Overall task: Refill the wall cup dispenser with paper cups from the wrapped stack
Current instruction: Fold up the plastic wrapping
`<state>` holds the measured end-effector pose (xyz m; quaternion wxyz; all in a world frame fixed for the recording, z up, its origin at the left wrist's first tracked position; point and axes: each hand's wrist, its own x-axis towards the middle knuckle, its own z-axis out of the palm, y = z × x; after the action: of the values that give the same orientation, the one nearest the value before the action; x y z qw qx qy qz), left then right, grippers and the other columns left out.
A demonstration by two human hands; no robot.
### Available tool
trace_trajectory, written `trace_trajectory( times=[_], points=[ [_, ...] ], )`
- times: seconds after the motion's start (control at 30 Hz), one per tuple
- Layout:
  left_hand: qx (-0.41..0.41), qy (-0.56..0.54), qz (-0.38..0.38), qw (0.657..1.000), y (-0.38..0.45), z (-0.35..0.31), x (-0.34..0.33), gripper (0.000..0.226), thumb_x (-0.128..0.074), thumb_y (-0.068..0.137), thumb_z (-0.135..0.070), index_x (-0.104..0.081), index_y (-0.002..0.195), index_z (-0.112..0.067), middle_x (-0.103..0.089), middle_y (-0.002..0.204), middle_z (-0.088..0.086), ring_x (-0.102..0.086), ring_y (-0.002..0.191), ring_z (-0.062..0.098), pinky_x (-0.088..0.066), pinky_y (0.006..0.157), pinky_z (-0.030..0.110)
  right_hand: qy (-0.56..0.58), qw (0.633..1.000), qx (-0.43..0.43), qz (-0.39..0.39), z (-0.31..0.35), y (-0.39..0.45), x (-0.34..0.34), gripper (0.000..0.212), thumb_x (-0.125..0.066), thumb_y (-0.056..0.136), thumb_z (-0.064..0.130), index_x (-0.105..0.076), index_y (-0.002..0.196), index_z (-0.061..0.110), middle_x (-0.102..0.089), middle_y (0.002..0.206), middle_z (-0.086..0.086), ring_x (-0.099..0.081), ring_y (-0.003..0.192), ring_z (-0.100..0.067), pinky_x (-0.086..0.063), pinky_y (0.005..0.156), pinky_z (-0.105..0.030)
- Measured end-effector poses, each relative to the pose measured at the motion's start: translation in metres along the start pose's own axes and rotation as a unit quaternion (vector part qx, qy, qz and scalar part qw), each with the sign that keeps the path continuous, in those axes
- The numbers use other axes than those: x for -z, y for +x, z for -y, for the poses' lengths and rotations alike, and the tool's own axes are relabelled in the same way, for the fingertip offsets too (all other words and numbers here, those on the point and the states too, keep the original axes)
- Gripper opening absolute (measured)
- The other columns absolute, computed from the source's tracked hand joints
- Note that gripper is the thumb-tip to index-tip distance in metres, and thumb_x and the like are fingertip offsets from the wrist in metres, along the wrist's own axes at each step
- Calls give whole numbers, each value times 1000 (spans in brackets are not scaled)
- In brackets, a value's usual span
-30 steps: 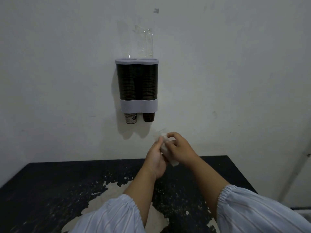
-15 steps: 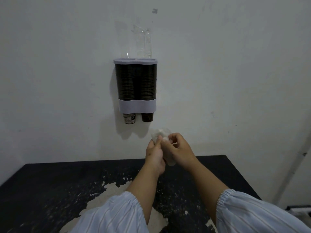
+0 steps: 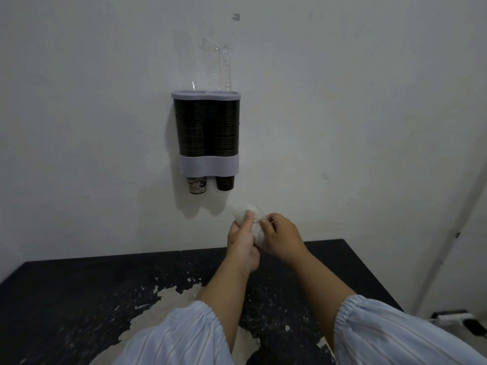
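The wall cup dispenser hangs on the white wall, with two dark tubes full of stacked paper cups. A cup bottom pokes out under the left tube and another under the right. A clear plastic wrapper sticks up from the right tube's top. Below the dispenser, my left hand and my right hand both grip a crumpled clear plastic wrap, balled up between them above the table's far edge.
A black table with worn, peeling patches stands against the wall under my arms. At the lower right, on the floor beside the table, lies a white and black object. A pale vertical strip runs down the right wall.
My hands have kept squeezing the plastic wrap into a tighter ball and shifted slightly; my left thumb now presses over its top. The dispenser is unchanged.
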<state>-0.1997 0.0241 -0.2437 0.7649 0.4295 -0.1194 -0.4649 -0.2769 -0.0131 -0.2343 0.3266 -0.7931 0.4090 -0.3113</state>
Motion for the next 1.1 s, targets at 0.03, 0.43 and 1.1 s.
trace_trajectory(
  times=[0.03,0.43,1.1],
  points=[
    [6,-4,2,1000,-1,-1,-1,33,-53,93,-26,-56,121,-9,-65,114,17,-62,109,33,-48,99,49,-26,1000,9,-12,0,-2,-1,25,-40,98,23,-58,96,5,-59,91,-11,-56,83,-26,-46,73,-37],
    [57,80,59,993,-13,14,6,37,-59,87,-39,-62,108,-9,-68,103,12,-65,97,26,-51,95,43,-61,996,9,-61,-19,-41,5,28,-38,99,24,-54,85,7,-59,81,-11,-55,74,-29,-40,64,-36],
    [142,220,100,960,-99,106,-20,26,-59,89,-34,-62,90,-8,-66,88,10,-63,80,22,-51,66,31,-36,984,-130,-114,-88,-184,77,23,-45,96,27,-61,100,11,-59,89,1,-50,73,-6,-39,62,-20]
  ],
)
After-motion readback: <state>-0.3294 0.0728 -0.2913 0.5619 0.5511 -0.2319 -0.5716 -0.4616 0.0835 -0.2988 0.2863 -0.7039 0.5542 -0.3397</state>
